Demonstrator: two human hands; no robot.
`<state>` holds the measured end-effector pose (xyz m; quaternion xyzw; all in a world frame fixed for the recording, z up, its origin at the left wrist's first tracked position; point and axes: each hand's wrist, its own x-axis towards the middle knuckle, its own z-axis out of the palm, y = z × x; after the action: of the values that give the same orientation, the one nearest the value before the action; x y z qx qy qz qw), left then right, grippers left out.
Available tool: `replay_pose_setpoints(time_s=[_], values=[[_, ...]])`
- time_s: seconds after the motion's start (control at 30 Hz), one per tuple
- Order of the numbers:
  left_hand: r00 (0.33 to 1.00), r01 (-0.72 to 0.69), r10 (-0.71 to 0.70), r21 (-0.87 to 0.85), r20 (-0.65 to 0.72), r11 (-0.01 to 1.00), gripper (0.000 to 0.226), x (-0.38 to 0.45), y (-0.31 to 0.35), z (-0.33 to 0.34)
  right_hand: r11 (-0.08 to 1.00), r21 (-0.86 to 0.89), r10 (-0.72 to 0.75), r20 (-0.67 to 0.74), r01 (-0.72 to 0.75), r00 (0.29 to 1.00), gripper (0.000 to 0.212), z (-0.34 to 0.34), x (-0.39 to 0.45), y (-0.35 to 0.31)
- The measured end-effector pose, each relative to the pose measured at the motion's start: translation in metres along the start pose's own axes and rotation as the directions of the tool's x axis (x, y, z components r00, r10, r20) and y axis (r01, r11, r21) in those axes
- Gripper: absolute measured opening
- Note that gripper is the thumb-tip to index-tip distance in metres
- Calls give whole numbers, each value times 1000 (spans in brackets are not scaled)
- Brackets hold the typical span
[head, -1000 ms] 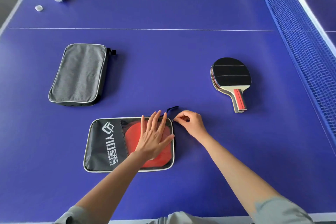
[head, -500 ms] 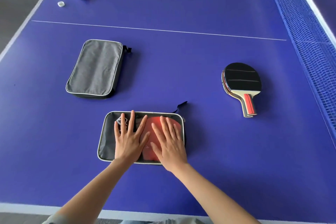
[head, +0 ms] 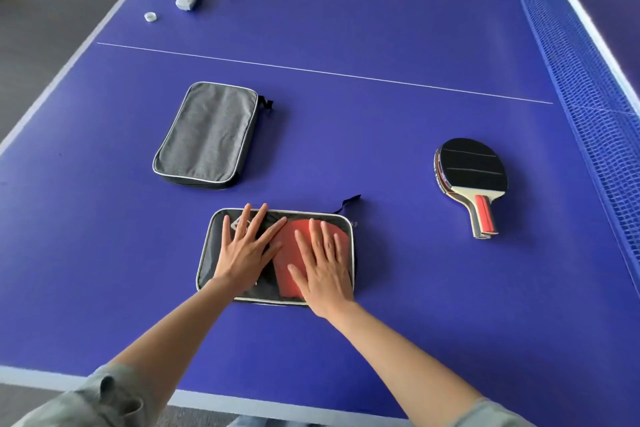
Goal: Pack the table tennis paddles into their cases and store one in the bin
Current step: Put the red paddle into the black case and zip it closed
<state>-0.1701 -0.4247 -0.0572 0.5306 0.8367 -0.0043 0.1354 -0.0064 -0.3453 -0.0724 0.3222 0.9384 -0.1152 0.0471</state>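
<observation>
Both hands lie flat with fingers spread on the near case (head: 341,229) — left hand (head: 246,253) on its black panel, right hand (head: 323,269) on the red window; neither grips. The loose paddle (head: 471,173) lies far-right, nearer the right hand, handle pointing near. The grey case (head: 207,133) lies far-left, its long axis running near to far. No bin is in view.

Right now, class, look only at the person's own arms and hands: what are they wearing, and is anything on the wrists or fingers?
Both forearms are bare. At the bottom edge, each arm comes out of a pale grey-green sleeve pushed up towards the elbow; the left sleeve is creased and bunched, the right sleeve barely shows. The left hand and right hand wear no gloves, and no watch, band or ring shows.
</observation>
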Motion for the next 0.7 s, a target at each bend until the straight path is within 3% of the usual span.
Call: replay_pose_setpoints(time_s=[0.1, 0.3, 0.53, 0.7], values=[[993, 115, -115, -32, -18, 993, 49, -12, -28, 4, 999, 31, 10, 20, -11, 1000, 64, 7, 9, -40], [937, 338, -345, -114, -50, 934, 50, -37, -89, 6, 998, 67, -19, 72, 14, 997, 65, 19, 35, -127], [944, 315, -319, -60, -81, 947, 55, -43, -126, 1, 998, -16, 60, 22, -59, 998, 66, 25, 42, -170], [945, 312, -316, -59, -88, 948, 49, -37, -119, 0, 998, 55, -7, 64, 4, 998, 64, 15, 45, -159]])
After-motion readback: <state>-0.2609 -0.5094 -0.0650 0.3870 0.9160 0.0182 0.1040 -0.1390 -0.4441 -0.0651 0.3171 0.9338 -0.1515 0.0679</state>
